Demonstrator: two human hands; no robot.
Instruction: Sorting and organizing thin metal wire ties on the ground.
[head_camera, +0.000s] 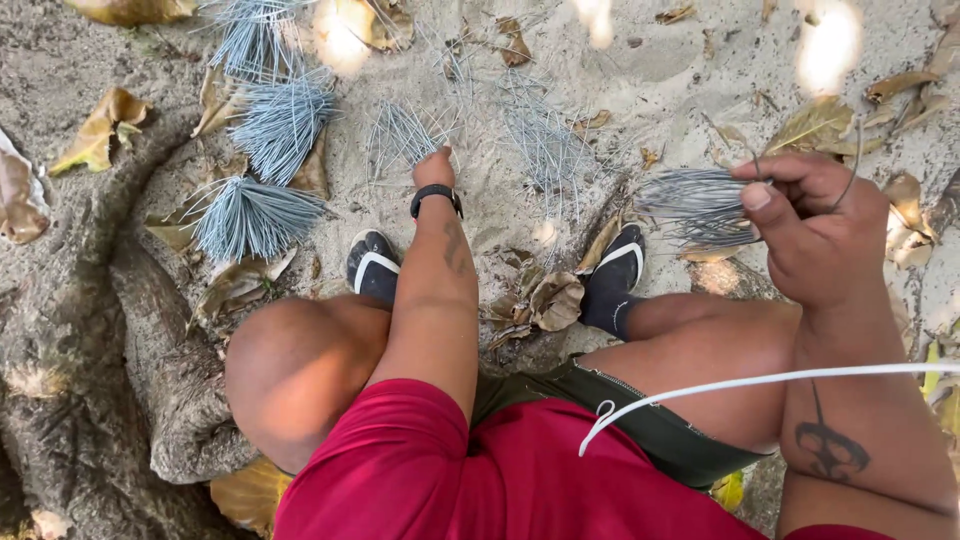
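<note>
Thin grey wire pieces (405, 135) are lying loose on the sand at the top centre of the frame, and the left hand (433, 168) is reaching down to them; its fingers are hidden behind the wrist, so I cannot tell whether they are spread or pinched. The right hand (815, 230), at the right of the frame, is clamping its fingers on a gathered bundle of wires (700, 205), ends fanning leftward.

Picking cleanly probably means pinching the pieces near one end so they are lining up with the held bundle.

Tied bundles (255, 215) are sitting at the upper left beside a tree root (150, 330), which is crowding that side. Dry leaves (545, 300) are lying between the sandalled feet (372, 265). Open sand is remaining at the top centre and upper right.
</note>
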